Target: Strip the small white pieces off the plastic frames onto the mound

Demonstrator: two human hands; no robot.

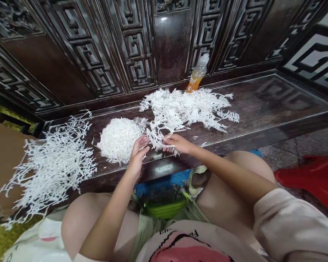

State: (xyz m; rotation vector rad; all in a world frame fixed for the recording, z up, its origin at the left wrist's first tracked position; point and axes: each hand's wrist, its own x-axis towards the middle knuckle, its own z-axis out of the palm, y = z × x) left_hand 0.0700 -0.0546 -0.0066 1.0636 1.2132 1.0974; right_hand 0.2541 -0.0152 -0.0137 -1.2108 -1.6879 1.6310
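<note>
Left hand (138, 154), fingers loosely curled, touching a thin white branching sprig (155, 136); right hand (177, 143) pinching that sprig, just beside a dense round white bundle (118, 140), below a loose white heap (180, 109), everything on a dark carved wooden ledge (262, 105).

Held both bare forearms forward and inward, the left forearm (106, 218) angled up from the lower left, the right forearm (229, 174) slanting in from the right. Bent the left wrist (132, 173) slightly, with the left hand (138, 156) upright and its fingers (143, 142) curled toward the right hand (177, 143), whose fingers (166, 140) pointed left, lightly bent. Had both hands just apart, their grip hard to tell.
</note>
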